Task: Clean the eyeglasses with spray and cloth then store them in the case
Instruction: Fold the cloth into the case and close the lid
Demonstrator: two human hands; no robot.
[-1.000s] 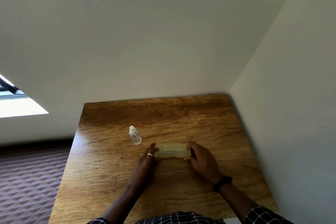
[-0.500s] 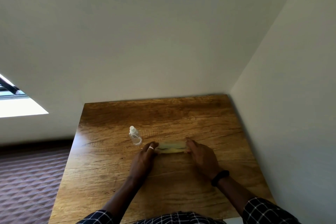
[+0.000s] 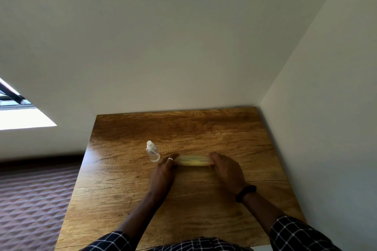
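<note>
Yellowish translucent glasses case point(image 3: 193, 161) at frame centre, lying lengthwise on wooden counter point(image 3: 204, 128), blurred. Caught between both hands: left hand point(image 3: 163, 171) at its left end, right hand point(image 3: 227, 171) at its right end. Each grip partly curled, fingertips pinching the case's ends, palms clear of it. Lid open or shut: cannot tell. Small clear spray bottle point(image 3: 152, 152) upright just left of left hand, apart from it. Count: one case, one bottle, two hands. Ring on left finger; black band point(image 3: 245, 193) on right wrist.
</note>
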